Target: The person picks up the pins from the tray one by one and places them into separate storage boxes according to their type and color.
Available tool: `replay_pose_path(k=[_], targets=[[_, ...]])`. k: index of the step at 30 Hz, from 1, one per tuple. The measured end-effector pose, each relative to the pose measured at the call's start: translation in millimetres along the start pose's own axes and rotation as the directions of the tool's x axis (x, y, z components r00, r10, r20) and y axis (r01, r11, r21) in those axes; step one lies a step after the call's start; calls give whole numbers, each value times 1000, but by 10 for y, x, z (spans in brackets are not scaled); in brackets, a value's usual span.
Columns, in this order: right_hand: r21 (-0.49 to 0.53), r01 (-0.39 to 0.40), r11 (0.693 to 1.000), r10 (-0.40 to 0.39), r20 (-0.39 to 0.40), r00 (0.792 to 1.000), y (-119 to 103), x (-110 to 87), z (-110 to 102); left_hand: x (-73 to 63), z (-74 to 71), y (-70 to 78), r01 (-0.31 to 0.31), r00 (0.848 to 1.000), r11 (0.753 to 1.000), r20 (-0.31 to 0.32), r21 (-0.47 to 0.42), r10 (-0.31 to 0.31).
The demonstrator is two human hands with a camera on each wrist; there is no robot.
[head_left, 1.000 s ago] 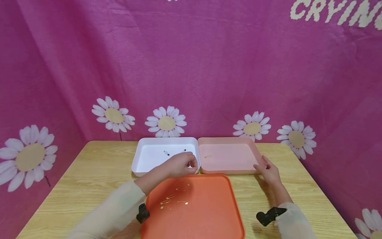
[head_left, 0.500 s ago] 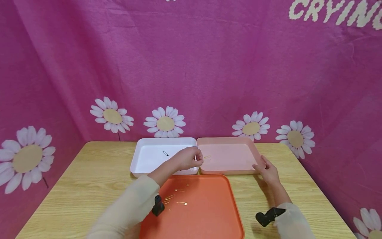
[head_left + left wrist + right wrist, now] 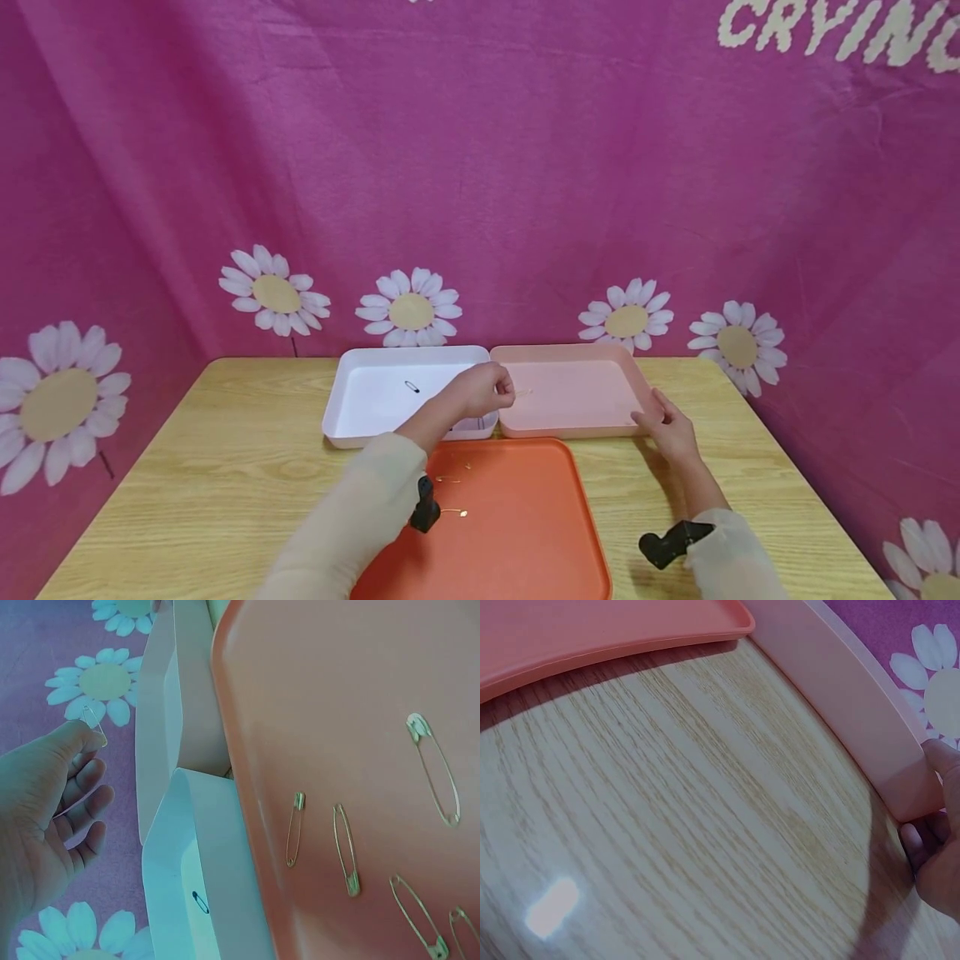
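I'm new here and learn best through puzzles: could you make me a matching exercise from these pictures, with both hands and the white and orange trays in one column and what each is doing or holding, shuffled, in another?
Column one
1. Left hand
2. Right hand
3. White tray
4. Orange tray

Column two
A. Holds the pink tray by a corner
B. Has several gold safety pins lying on it
C. Pinches one safety pin between thumb and finger
D. Has a dark safety pin lying inside

Right pairs: 1-C, 2-A, 3-D, 4-B

The right hand grips a pale-pink, straight-walled tray (beside a low-rimmed orange tray) on a wood-grained tabletop.
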State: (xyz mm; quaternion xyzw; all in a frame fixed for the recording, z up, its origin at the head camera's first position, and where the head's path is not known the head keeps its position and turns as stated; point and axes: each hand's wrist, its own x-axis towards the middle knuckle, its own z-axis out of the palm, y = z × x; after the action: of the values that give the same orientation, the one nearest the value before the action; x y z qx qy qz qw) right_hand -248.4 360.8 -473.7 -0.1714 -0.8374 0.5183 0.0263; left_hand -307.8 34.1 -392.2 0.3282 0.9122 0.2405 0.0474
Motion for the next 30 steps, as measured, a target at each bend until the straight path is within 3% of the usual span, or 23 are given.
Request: replay_pose_path(k=[16,23,30], targets=[[20,21,1000,-21,-13,1000,10,-5,4,137,57,33,105,994,994,13,-11,-105],[42,13,999,-12,-14,1000,4,6,17,153,128,-23,169,986,985,15,-21,-168],[34,7,999,-6,-24,1000,6,20,11,156,173,-69,182,983,983,-29,-42,-183]])
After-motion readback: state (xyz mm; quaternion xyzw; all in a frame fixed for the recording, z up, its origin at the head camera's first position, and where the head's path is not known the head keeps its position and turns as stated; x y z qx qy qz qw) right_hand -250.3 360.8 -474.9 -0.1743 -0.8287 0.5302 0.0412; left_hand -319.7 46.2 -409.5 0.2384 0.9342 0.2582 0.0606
